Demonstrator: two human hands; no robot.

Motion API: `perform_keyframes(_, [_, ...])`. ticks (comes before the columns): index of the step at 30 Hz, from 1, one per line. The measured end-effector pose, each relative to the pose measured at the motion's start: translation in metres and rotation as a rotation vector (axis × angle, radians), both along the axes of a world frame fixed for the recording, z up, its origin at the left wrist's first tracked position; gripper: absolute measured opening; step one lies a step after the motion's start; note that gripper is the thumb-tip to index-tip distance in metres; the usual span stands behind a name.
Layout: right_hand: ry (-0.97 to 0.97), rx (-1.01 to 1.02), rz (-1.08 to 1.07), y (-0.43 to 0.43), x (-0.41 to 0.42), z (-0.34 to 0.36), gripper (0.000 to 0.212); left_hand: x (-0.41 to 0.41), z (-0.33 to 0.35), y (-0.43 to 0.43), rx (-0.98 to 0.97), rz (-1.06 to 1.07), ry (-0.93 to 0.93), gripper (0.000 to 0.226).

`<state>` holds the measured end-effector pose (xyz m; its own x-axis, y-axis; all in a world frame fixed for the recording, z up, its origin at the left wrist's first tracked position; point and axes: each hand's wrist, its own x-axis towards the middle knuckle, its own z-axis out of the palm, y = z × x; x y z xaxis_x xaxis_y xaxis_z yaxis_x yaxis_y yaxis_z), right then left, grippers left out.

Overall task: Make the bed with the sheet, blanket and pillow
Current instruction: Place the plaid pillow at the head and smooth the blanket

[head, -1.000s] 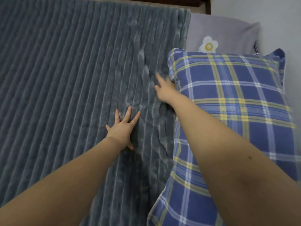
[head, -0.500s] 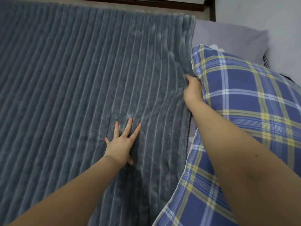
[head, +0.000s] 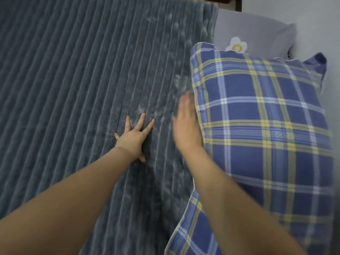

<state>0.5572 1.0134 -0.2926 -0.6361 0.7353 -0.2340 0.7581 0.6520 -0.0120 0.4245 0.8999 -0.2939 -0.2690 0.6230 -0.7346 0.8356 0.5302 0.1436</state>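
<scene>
- A bed fills nearly the whole view. A pale grey wall (head: 312,11) closes the corner at 1 to 2 o'clock.
- The grey-blue ribbed plush blanket (head: 73,89) covers the bed from 6 round to 12 o'clock. Its ribs run away from the person, and the pile looks ruffled near the right border.
- The left hand (head: 133,138) lies just left of centre, palm flat on the blanket with its fingers fanned. The grip is wide and holds nothing.
- The right hand (head: 185,126) is at 3 o'clock of the left hand and smeared by motion. Its fingers look straight, so the grip seems wide and empty. Its outer side is against the pillow's left seam, above the blanket's border.
- The blue plaid pillow with yellow and white lines (head: 257,135) spans 2 to 5 o'clock. Its near corner overlaps the blanket, and its far edge partly hides a daisy print.
- The pale lilac sheet with the white daisy print (head: 257,28) shows bare at 1 o'clock, between the blanket and the wall.
- The bed looks nearly made, with only smoothing and squaring left.
- A sideways sweep by the right hand could drag the plush border into a ridge or tuck it under the pillow, since the pile catches on skin.
- A hard nudge could push the pillow askew towards the wall.
- Lifting the left palm too soon would let the blanket creep along with the stroke.
</scene>
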Motion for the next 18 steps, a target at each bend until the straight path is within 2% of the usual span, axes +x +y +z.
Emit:
perform_keyframes(1, [0.142,0.045,0.045,-0.026,0.016,-0.011,0.067,0.001,0.002,0.0,0.004,-0.008,-0.001,0.139])
perform_keyframes(2, [0.2,-0.049,0.015,-0.055,0.03,-0.008,0.066,0.003,0.004,0.0,0.006,-0.013,0.002,0.139])
perform_keyframes(3, [0.178,-0.105,0.011,-0.084,0.05,-0.008,0.065,0.005,0.007,0.0,0.009,-0.011,0.013,0.138])
perform_keyframes(4, [0.103,-0.185,-0.052,-0.108,0.066,-0.002,0.064,0.008,0.01,-0.002,0.016,-0.006,0.035,0.136])
perform_keyframes(5, [0.126,-0.321,-0.171,-0.128,0.08,-0.006,0.063,0.014,0.013,-0.004,0.027,-0.013,0.068,0.131])
perform_keyframes(7, [0.152,-0.463,-0.31,-0.158,0.095,-0.001,0.061,0.033,0.019,-0.012,0.061,-0.041,0.114,0.111])
perform_keyframes(8, [0.188,-0.421,-0.437,-0.166,0.096,0.011,0.062,0.047,0.02,-0.019,0.082,-0.061,0.108,0.1])
perform_keyframes(9, [0.112,-0.415,-0.386,-0.174,0.099,0.027,0.062,0.062,0.02,-0.029,0.107,-0.082,0.073,0.091])
perform_keyframes(10, [0.149,-0.398,-0.327,-0.18,0.101,0.045,0.058,0.078,0.02,-0.041,0.128,-0.08,-0.005,0.084])
perform_keyframes(11, [0.3,-0.408,-0.22,-0.185,0.107,0.064,0.049,0.095,0.022,-0.054,0.163,-0.025,-0.14,0.075])
perform_keyframes(12, [0.404,-0.342,-0.084,-0.184,0.118,0.082,0.04,0.11,0.024,-0.066,0.224,0.109,-0.327,0.063])
perform_keyframes(14, [0.677,0.019,-0.074,-0.159,0.151,0.119,0.029,0.141,0.034,-0.084,0.4,0.497,-0.663,0.039])
perform_keyframes(15, [0.744,0.173,-0.102,-0.138,0.169,0.135,0.028,0.155,0.042,-0.088,0.461,0.67,-0.751,0.029])
perform_keyframes(16, [0.725,0.262,-0.222,-0.112,0.19,0.146,0.029,0.166,0.053,-0.089,0.486,0.8,-0.83,0.029])
perform_keyframes(17, [0.684,0.254,-0.393,-0.084,0.212,0.152,0.032,0.175,0.066,-0.088,0.479,0.886,-0.925,0.046])
perform_keyframes(18, [0.614,0.178,-0.566,-0.058,0.231,0.156,0.036,0.182,0.078,-0.084,0.45,0.932,-1.032,0.074])
